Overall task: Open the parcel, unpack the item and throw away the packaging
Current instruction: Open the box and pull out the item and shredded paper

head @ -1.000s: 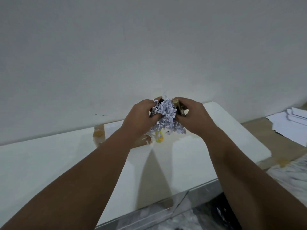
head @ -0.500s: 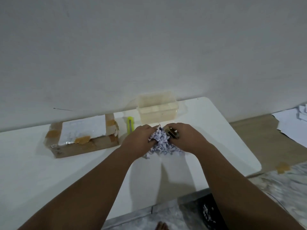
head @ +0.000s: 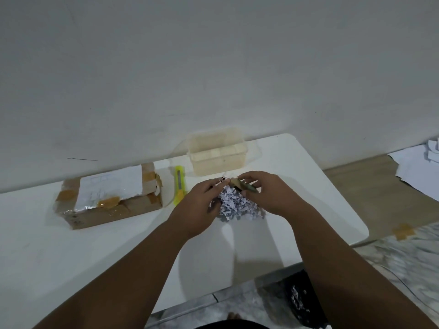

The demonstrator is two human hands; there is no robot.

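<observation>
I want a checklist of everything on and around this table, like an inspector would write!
Surface: white table, mostly bare.
Job's things: brown taped cardboard parcel at left; clump of shredded white paper filling with a small brownish item on top; yellow utility knife.
Clutter: clear plastic tub by the wall.
Grippers: left hand and right hand both grip the clump.
Cables: nothing seen.
Surroundings: white sheets on the floor at right.

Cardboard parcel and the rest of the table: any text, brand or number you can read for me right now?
None can be read.
cardboard parcel: white label with faint marks, too blurred to read.
yellow cutter: no legible marking.
shredded paper between the hands: print specks, too small to read.
</observation>
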